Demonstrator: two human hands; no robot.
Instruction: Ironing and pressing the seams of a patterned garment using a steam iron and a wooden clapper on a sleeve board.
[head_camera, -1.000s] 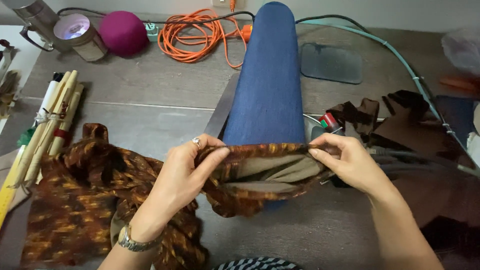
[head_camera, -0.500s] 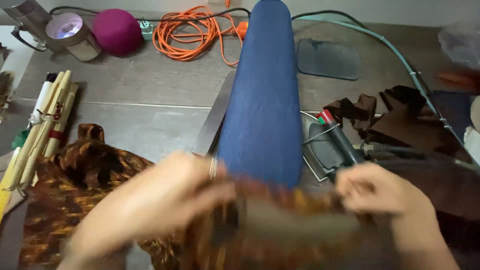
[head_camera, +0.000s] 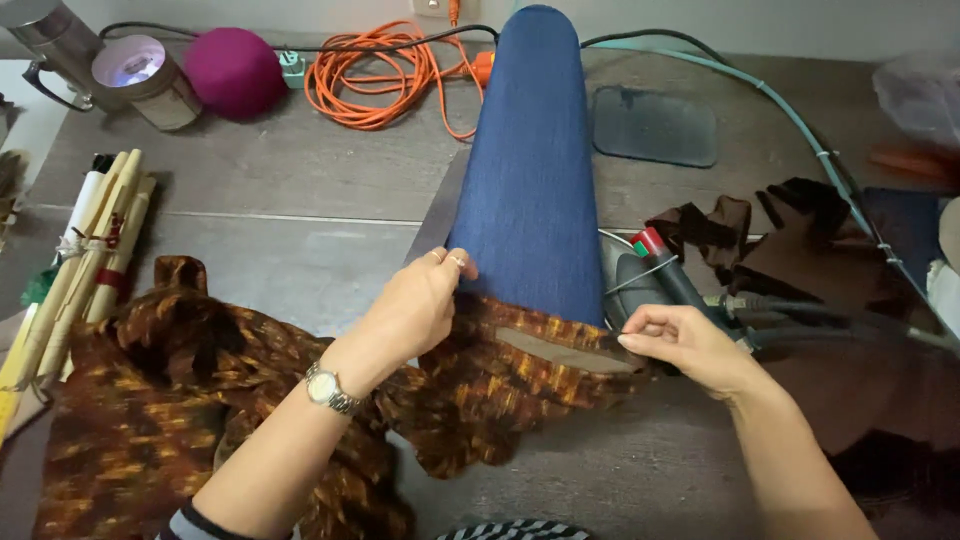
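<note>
We are pulling the brown patterned garment (head_camera: 480, 380) onto the near end of the blue padded board (head_camera: 530, 170), so the step in hand is, as we judge it, fitting the cloth around the board. The open edge of the garment already wraps the near end of the board, and the rest of it lies in a heap on the counter (head_camera: 300, 170), to the left of the board.

Our left hand (head_camera: 415, 310) is at the left side of the board, its grip pressed together on the upper edge of the cloth. Our right hand (head_camera: 685, 345) is at the right side of the board, the fingers pinching the same edge, where a pale lining shows. Between the two hands the edge is stretched quite flat.

Just right of the board an iron (head_camera: 660, 280) with a red part rests near our right hand, and beyond the far end of the board lies an orange cable (head_camera: 375, 75).

The next move, we think, calls for an even pull from both sides, so that the cloth sits smooth, and care that the right hand stays off the iron.
</note>
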